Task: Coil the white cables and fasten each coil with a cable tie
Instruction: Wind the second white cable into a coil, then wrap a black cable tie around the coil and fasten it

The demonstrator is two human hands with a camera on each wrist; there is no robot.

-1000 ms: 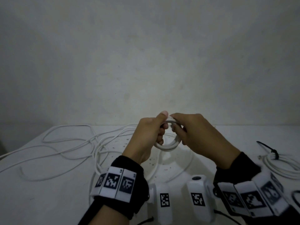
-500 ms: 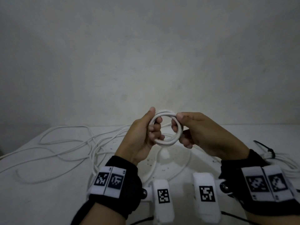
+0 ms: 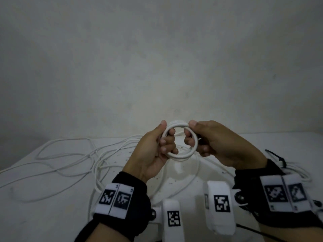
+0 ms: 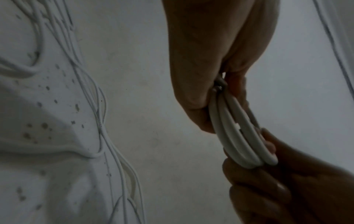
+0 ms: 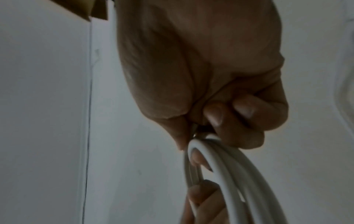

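A small round coil of white cable (image 3: pixel 180 155) is held upright above the table between both hands. My left hand (image 3: pixel 157 147) grips its left side, thumb on top and fingers curled through the ring. My right hand (image 3: pixel 208 140) pinches its right side between thumb and curled fingers. The left wrist view shows several turns of the coil (image 4: pixel 241 136) side by side between the hands. In the right wrist view the coil (image 5: pixel 226 174) runs down from the pinching fingers (image 5: pixel 214 115). Loose white cables (image 3: pixel 75 159) sprawl over the table's left half.
A tied white coil (image 3: pixel 297 172) with a black cable tie (image 3: pixel 277 157) lies at the right edge of the white table (image 3: pixel 35 215). A plain wall stands close behind. A loop of loose cable lies on the table under the hands.
The coil has turned from edge-on to a full open ring facing the head camera and risen slightly. My hands have drawn apart to its left and right sides.
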